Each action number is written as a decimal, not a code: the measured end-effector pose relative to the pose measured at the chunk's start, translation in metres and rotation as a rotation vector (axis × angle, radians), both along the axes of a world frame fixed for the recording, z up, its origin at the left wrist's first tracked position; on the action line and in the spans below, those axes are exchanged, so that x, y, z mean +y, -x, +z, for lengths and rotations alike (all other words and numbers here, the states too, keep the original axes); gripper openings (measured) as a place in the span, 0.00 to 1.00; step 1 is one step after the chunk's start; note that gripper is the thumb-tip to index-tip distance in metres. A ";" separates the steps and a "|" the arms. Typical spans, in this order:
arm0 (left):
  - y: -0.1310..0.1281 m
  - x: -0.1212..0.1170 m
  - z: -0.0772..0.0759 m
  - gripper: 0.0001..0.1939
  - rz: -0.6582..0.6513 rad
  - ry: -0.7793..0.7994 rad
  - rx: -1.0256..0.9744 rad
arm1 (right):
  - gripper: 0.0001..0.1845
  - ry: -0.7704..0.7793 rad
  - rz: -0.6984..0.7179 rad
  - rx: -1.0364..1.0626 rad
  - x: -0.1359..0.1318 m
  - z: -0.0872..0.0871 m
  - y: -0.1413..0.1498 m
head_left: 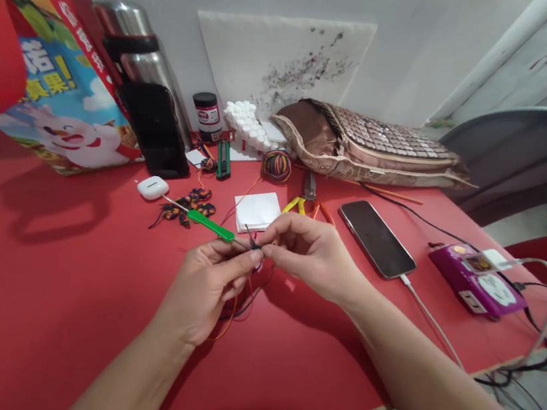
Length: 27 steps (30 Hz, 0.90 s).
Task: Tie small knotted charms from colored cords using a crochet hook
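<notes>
My left hand is closed in a pinch on a small piece of dark crochet work. A crochet hook with a green handle lies across the top of my left fingers, its metal shaft running into the piece. My right hand is closed too, thumb and forefinger pinched together at the work; what they grip is mostly hidden, though thin yarn shows there. Multicoloured yarn strands hang below both hands. A ball of multicoloured yarn and a finished-looking dark and orange crochet piece lie beyond.
On the red table are white paper squares, pliers, a green cutter, an earbud case, a charging phone and a purple power strip. A propped phone, thermos, gift bag and brown cushion stand behind.
</notes>
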<state>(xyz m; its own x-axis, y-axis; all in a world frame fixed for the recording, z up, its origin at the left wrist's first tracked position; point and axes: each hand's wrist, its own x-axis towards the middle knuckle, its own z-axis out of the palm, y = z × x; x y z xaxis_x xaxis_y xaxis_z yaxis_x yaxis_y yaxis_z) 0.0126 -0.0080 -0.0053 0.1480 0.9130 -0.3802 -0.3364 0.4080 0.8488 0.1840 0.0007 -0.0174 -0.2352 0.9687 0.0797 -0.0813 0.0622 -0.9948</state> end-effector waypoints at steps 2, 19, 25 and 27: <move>0.000 0.000 0.003 0.16 0.003 0.008 -0.026 | 0.09 0.086 0.037 0.061 0.001 0.001 -0.002; 0.002 0.000 0.004 0.13 0.055 0.000 -0.091 | 0.13 0.220 0.089 0.242 0.004 -0.004 -0.004; 0.002 0.000 0.006 0.14 0.048 0.020 -0.177 | 0.14 0.220 0.094 0.223 0.004 -0.006 -0.004; 0.002 0.001 0.007 0.15 0.047 0.039 -0.190 | 0.13 0.216 0.094 0.218 0.003 -0.006 -0.004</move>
